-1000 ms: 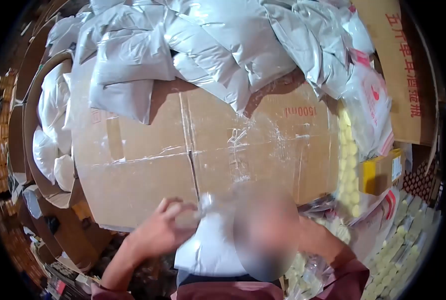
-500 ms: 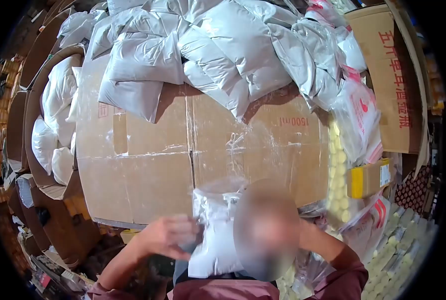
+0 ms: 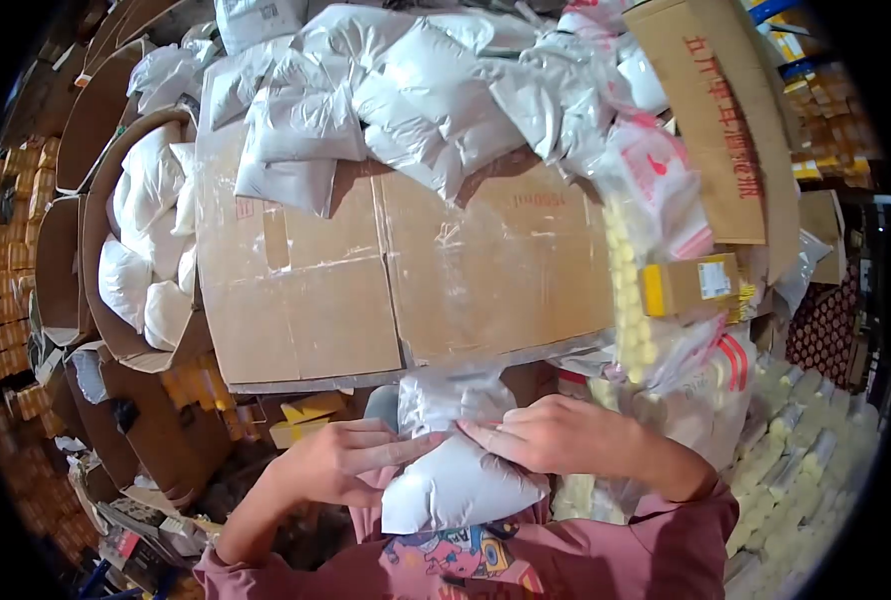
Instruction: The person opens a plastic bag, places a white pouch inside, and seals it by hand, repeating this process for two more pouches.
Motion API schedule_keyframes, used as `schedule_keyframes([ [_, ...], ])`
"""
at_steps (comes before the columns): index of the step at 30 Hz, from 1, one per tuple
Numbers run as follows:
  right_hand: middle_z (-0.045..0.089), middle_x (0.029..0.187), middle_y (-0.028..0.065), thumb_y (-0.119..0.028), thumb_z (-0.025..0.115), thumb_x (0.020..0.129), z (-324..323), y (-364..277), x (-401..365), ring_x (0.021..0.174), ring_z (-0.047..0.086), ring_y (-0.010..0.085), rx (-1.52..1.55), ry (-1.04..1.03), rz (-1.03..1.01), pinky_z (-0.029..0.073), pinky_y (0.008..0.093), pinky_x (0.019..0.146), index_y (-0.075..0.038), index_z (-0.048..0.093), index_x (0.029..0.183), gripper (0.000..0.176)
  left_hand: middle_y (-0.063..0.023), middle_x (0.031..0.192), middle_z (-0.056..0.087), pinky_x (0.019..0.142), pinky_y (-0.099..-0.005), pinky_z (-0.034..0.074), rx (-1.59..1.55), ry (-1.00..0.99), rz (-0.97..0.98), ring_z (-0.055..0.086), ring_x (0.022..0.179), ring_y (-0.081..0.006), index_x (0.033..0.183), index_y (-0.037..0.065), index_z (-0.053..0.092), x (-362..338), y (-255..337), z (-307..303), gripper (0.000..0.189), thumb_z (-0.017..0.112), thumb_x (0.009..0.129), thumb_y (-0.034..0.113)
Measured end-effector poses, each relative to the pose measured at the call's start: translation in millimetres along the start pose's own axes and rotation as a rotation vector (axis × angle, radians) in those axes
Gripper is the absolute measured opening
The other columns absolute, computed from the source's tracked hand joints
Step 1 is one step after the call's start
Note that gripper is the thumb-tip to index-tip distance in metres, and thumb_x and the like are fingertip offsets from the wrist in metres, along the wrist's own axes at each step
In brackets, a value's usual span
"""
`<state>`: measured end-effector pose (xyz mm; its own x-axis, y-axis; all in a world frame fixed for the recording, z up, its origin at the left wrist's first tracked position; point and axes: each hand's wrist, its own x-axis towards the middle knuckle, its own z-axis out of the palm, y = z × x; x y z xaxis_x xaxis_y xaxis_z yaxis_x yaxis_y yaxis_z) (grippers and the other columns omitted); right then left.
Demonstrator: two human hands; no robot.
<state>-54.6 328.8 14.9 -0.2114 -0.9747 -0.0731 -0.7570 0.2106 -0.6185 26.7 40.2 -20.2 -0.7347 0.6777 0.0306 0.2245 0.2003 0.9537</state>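
From where I stand, the cardboard-covered worktop (image 3: 506, 300) fills the space ahead of the fingers. On its far side, well beyond them, lies a heap of filled white bags (image 3: 436, 90). Ahead and right of the fingers stands a carton with red print (image 3: 706, 130); ahead and left is an open carton (image 3: 188, 345) with more white bags inside. A small yellow-and-brown box (image 3: 688, 285) lies nearer, to the right.

The held bag (image 3: 466, 490) is right at the fingers, over the person's lap near the worktop's close edge: its full white body hangs on the near side, its clear, crumpled top on the far side. The left hand (image 3: 351, 455) and right hand (image 3: 556, 435) come in from either side, fingers pinching the bag just above its filling, fingertips almost meeting.

I'd judge the step in hand to be gathering or flattening that slack top; the next move calls for a firm grip there, with the contents kept below.

Counting: one worktop, one red-printed carton, one open carton holding at least four bags, one held bag, one small box, two hands. The heap overlaps too much to count.
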Motion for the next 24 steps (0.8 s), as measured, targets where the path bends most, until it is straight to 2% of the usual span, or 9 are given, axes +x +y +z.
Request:
schedule_keyframes([
  [4, 0.055, 0.070, 0.0008, -0.014, 0.056, 0.077, -22.8, -30.1, -2.6, 0.068, 0.061, 0.0132, -0.256, -0.292, -0.121, 0.047, 0.0266, 0.051, 0.002, 0.061, 0.112, 0.039, -0.0116, 0.087, 0.062, 0.069, -0.0382, 0.051, 0.136, -0.116, 0.089, 0.059, 0.076, -0.0303, 0.138, 0.003, 0.047, 3.1, 38.1, -3.6, 0.082, 0.072, 0.064, 0.027],
  [8, 0.061, 0.065, 0.0044, -0.013, 0.061, 0.068, -19.0, -47.6, -2.7, 0.064, 0.065, 0.0181, -0.213, -0.210, -0.077, 0.048, 0.0317, 0.052, -0.008, 0.062, 0.063, 0.006, -0.0112, 0.082, 0.062, 0.067, -0.0357, 0.051, 0.409, -0.305, 0.079, 0.061, 0.075, -0.0287, 0.136, -0.002, 0.047, 1.7, 61.2, -7.4, 0.069, 0.067, 0.072, 0.018],
  [9, 0.060, 0.068, 0.0102, -0.008, 0.061, 0.067, -17.7, -40.4, -4.1, 0.067, 0.065, 0.0261, -0.072, -0.247, -0.044, 0.050, 0.0361, 0.057, -0.005, 0.062, 0.073, 0.007, -0.0145, 0.088, 0.063, 0.069, -0.0371, 0.052, 0.437, -0.248, 0.090, 0.063, 0.077, -0.0311, 0.137, -0.002, 0.042, -7.0, 54.5, 0.0, 0.069, 0.064, 0.074, 0.016],
  [12, 0.059, 0.074, 0.0175, -0.003, 0.061, 0.065, -2.5, -20.5, -17.6, 0.073, 0.063, 0.0369, 0.357, -0.109, 0.050, 0.051, 0.0406, 0.065, -0.002, 0.057, 0.086, 0.021, -0.0154, 0.075, 0.060, 0.057, -0.0399, 0.052, 0.268, -0.171, -0.091, 0.062, 0.066, -0.0340, 0.130, -0.001, 0.043, -17.5, 44.4, -1.3, 0.054, 0.061, 0.081, 0.014],
  [13, 0.059, 0.085, 0.0235, 0.000, 0.060, 0.069, -2.7, -22.5, -22.4, 0.083, 0.059, 0.0431, 0.469, -0.177, 0.156, 0.050, 0.0424, 0.070, -0.001, 0.051, 0.104, 0.037, -0.0180, 0.078, 0.062, 0.056, -0.0429, 0.052, 0.224, -0.001, -0.092, 0.062, 0.063, -0.0382, 0.125, 0.001, 0.043, -21.7, 42.9, 3.0, 0.047, 0.060, 0.082, 0.010],
  [16, 0.061, 0.092, 0.0237, -0.001, 0.060, 0.076, -31.3, -46.8, -18.0, 0.091, 0.061, 0.0410, 0.680, -0.097, 0.421, 0.050, 0.0409, 0.074, -0.003, 0.048, 0.115, 0.041, -0.0193, 0.079, 0.062, 0.058, -0.0409, 0.052, 0.104, 0.154, -0.162, 0.063, 0.067, -0.0383, 0.119, 0.001, 0.046, -39.9, 26.3, 10.4, 0.045, 0.063, 0.077, 0.000],
  [18, 0.061, 0.109, 0.0209, -0.002, 0.063, 0.079, -24.2, -42.0, -22.9, 0.107, 0.061, 0.0338, 0.772, 0.066, 0.335, 0.051, 0.0386, 0.082, -0.005, 0.041, 0.126, 0.052, -0.0199, 0.099, 0.063, 0.074, -0.0371, 0.052, -0.090, 0.235, -0.148, 0.066, 0.085, -0.0287, 0.125, 0.000, 0.045, -31.1, 49.8, -5.9, 0.057, 0.068, 0.073, 0.000],
  [21, 0.054, 0.125, 0.0150, -0.002, 0.067, 0.079, -33.8, -39.3, -20.7, 0.114, 0.058, 0.0269, 0.899, 0.181, 0.324, 0.049, 0.0354, 0.088, -0.007, 0.038, 0.130, 0.059, -0.0153, 0.125, 0.054, 0.102, -0.0371, 0.040, -0.551, 0.322, -0.174, 0.051, 0.119, -0.0218, 0.129, -0.002, 0.045, -25.0, 56.0, -9.7, 0.066, 0.076, 0.071, 0.003],
  [24, 0.056, 0.120, 0.0151, -0.002, 0.067, 0.079, -37.8, -36.7, -17.3, 0.110, 0.060, 0.0267, 0.778, 0.287, 0.289, 0.048, 0.0350, 0.089, -0.008, 0.037, 0.132, 0.061, -0.0156, 0.129, 0.052, 0.104, -0.0370, 0.038, -0.554, 0.394, -0.173, 0.048, 0.122, -0.0211, 0.128, -0.001, 0.046, -17.6, 63.4, -11.7, 0.069, 0.081, 0.068, 0.005],
])
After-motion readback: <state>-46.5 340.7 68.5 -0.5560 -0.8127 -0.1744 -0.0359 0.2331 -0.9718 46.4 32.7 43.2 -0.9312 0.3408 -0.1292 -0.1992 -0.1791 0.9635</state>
